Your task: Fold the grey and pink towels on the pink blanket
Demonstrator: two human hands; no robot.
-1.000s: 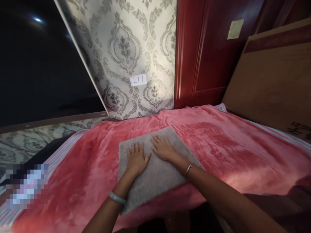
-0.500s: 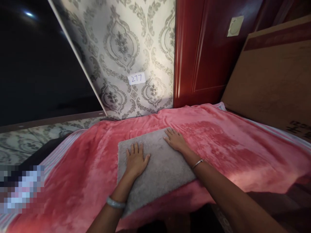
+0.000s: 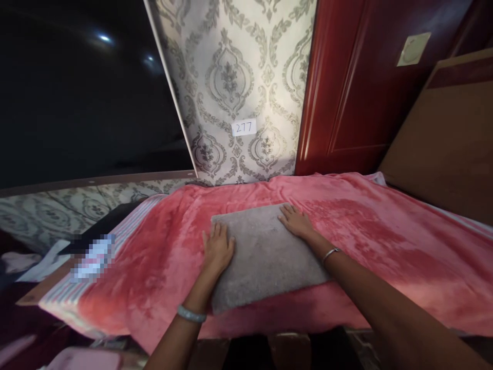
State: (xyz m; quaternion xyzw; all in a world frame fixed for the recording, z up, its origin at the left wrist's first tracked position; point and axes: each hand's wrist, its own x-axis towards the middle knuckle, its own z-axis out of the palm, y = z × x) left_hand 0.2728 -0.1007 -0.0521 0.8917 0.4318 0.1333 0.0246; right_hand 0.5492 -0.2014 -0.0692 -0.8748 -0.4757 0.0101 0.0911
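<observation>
A grey, fluffy piece of fabric, like a plush mat (image 3: 265,257), lies flat on a pink plush blanket (image 3: 154,267). My left hand (image 3: 218,249), a grey-blue bangle above its wrist, rests palm down over the mat's left edge, with its fingers stretched out and thumb apart. On the far right corner lies my right hand (image 3: 296,221), also palm down with fingers extended; a thin silver bracelet is on that wrist. Neither hand grips anything. Whether the mat is folded or a single layer, I cannot tell.
Behind the blanket is a patterned wall with a paper label (image 3: 244,127) reading 277. A large black screen (image 3: 84,103) stands at left, a dark red panel (image 3: 346,92) and a cardboard box (image 3: 454,133) at right. A pink object (image 3: 84,358) shows at bottom left.
The view has turned left, so the scene sits further right. My left hand has shifted from the mat's surface to its left edge; my right hand stays at the far right corner.
</observation>
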